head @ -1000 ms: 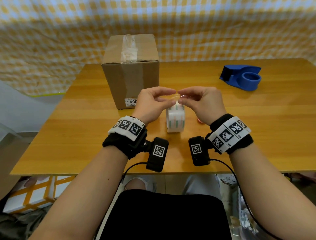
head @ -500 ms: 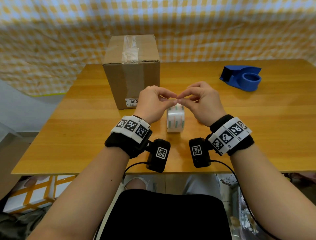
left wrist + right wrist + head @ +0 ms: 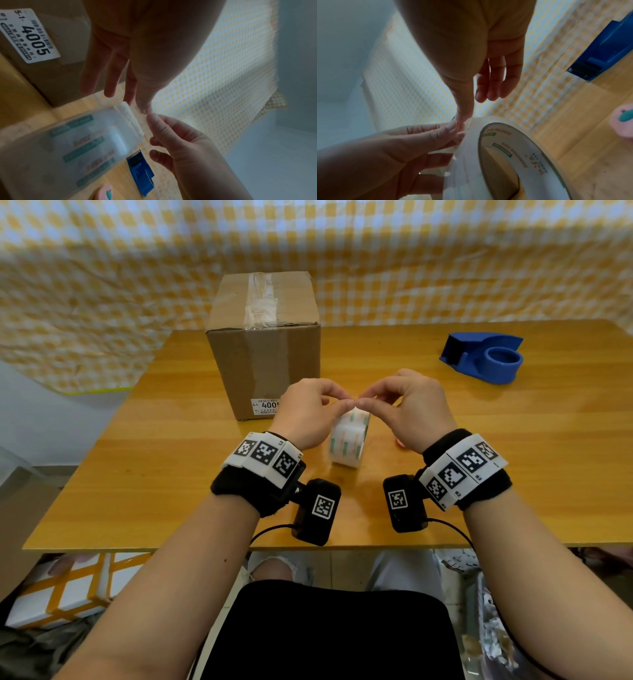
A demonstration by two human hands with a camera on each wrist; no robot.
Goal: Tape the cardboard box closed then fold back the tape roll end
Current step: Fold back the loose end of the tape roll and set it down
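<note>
The left hand [image 3: 310, 414] and right hand [image 3: 416, 410] meet fingertip to fingertip just above the tape roll [image 3: 347, 440], which stands on edge on the desk [image 3: 171, 460] between the 2 wrists. Each hand pinches the loose tape end [image 3: 130, 112] between thumb and forefinger, the other fingers loosely spread; the end itself is clear and blurred, so how far it is folded is hard to tell. In the right wrist view the left hand's fingers [image 3: 436, 134] press crumpled clear tape against the roll's outer face, and the right thumb [image 3: 464, 108] comes down to touch them. The roll's core carries green and orange print.

The box [image 3: 265, 347] stands on the desk behind the hands, just beyond the roll, its top flaps shut under a strip of clear tape [image 3: 260, 299] that runs over the front edge. A white label [image 3: 265, 407] marked 4005 sits low on its front face. A blue dispenser [image 3: 484, 356] rests well to the right. A small pink object [image 3: 623, 121] lies on the desk beside the right hand.
</note>
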